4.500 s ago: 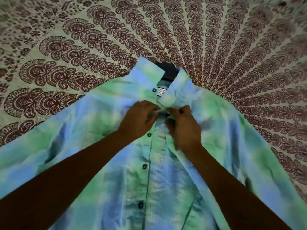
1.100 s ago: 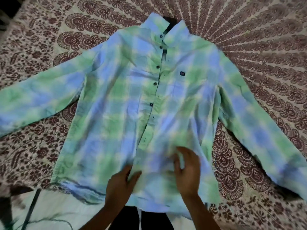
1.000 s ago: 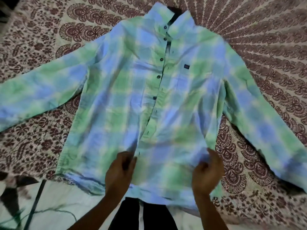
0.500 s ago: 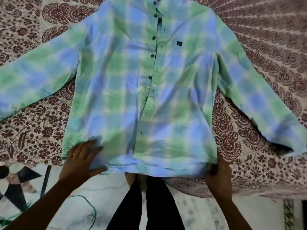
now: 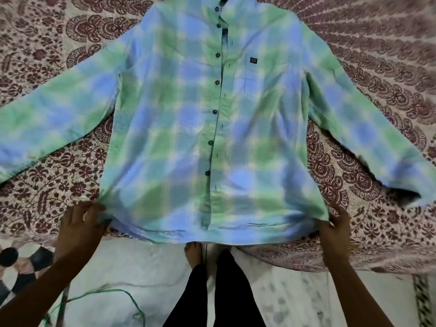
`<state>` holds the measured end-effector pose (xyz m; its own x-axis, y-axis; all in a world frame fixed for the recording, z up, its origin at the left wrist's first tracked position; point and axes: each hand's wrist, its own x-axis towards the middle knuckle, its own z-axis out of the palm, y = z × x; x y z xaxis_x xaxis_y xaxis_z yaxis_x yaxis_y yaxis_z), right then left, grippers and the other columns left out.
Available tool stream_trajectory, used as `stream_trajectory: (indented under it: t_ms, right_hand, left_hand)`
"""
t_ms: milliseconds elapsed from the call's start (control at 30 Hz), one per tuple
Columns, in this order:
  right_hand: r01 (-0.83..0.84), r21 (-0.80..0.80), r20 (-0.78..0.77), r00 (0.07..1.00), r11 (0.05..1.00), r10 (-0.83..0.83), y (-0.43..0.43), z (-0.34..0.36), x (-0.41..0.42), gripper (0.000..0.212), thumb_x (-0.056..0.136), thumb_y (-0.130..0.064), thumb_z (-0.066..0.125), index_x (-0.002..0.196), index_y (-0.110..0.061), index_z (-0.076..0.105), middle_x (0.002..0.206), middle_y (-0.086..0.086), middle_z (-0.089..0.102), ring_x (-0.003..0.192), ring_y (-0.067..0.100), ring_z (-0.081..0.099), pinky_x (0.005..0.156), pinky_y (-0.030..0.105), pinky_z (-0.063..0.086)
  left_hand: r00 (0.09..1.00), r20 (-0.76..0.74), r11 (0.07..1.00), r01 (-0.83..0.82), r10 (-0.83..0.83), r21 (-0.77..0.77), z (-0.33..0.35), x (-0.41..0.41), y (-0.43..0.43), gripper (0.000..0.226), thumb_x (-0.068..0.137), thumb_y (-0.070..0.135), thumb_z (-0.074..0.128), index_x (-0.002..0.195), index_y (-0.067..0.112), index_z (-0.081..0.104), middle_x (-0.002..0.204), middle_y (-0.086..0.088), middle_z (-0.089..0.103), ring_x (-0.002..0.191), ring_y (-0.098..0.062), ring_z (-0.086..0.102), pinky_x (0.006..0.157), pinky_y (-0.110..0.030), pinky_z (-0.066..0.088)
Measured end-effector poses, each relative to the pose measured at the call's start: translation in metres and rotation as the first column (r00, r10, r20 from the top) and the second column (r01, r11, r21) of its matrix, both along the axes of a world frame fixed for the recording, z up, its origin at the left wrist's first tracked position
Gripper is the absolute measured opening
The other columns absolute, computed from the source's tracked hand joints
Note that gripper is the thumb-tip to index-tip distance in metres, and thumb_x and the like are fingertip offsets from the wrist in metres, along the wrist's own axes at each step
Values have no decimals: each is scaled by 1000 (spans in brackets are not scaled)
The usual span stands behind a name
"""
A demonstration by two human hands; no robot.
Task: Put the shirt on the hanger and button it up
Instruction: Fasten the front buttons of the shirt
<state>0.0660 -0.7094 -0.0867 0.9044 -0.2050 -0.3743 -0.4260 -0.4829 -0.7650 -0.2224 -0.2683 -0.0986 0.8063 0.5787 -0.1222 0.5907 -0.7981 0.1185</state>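
A green and blue checked shirt [image 5: 179, 128] lies face up and spread flat on the patterned bedspread [image 5: 377, 57], sleeves out to both sides. Dark buttons run down its placket, which lies closed down the front. The collar is cut off by the top edge, and the hanger is hidden inside the shirt. My left hand [image 5: 79, 228] grips the hem's left corner. My right hand [image 5: 336, 231] grips the hem's right corner. The hem hangs slightly over the bed's near edge.
The bed's near edge runs across the lower part of the view. Below it are my legs in dark trousers [image 5: 217, 293] and a bare foot on a pale floor. A green cord [image 5: 118, 293] lies on the floor at the left.
Both hands moved from the lower middle of the shirt front outward to the two hem corners. The shirt now lies flatter and the view has shifted down toward the hem.
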Motion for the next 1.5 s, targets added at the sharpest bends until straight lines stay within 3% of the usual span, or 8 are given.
stream_trajectory:
  t_ms: [167,300,600,867,1067,1200,1367,1500]
  right_hand:
    - [-80,-232,37,995,969,91,1,-1,-1,29,75,-5,64,104,-1,66,89,22,67,76,25,60,60,22,42]
    - [171,-268,193,974,948,-121,-5,3,-17,31,77,-5,49,103,-2,65,95,28,66,88,42,62,66,23,46]
    - [-17,-666,129,982,746,137,22,6,-15,56,65,-22,50,117,-4,54,116,30,55,102,45,52,81,48,44]
    - [-734,-646,96,198,212,976,99,-17,-80,49,66,-28,71,114,-26,59,121,5,55,113,23,45,88,34,46]
    - [-763,-593,96,249,256,964,100,-18,-81,13,71,-26,67,83,-23,69,89,-3,62,83,20,58,72,28,47]
    - [-754,-360,251,490,550,835,107,5,-84,12,91,-25,45,90,-21,56,85,-1,61,75,13,54,68,23,39]
    - [-832,-475,152,244,287,958,104,-4,-96,10,87,-31,49,95,-26,54,88,-3,62,79,19,57,68,30,45]
    - [-539,-528,280,618,656,734,81,-1,-78,27,81,-18,48,102,-15,64,100,7,65,94,24,54,81,34,40]
  left_hand:
    - [911,48,885,-385,410,-263,7,-1,-7,25,73,-17,60,94,-3,57,95,-29,51,77,-42,58,69,-33,42]
    - [869,230,880,-364,438,-304,13,-1,-13,16,74,-14,59,78,2,58,78,-22,52,72,19,50,63,-3,34]
    - [977,103,982,-182,186,-46,17,21,-37,47,62,20,46,109,12,52,120,-22,48,113,-41,43,94,-56,33]
    - [760,16,757,649,-650,-80,-25,87,-121,48,92,41,38,134,18,42,143,-2,45,131,-24,43,112,-43,18]
    - [734,129,740,673,-667,-7,-29,91,-123,40,102,24,21,124,16,54,128,-3,60,117,-26,58,110,-40,25]
    - [698,248,719,695,-671,-13,-24,88,-130,33,102,28,26,122,22,51,126,1,61,116,-20,58,102,-39,35]
    - [783,317,767,607,-535,-207,-23,80,-140,40,97,37,32,119,17,60,128,-1,60,122,-22,52,102,-37,37]
    - [905,417,845,291,-90,-449,5,91,-162,33,91,45,37,115,24,49,96,0,67,88,-15,59,77,-24,45]
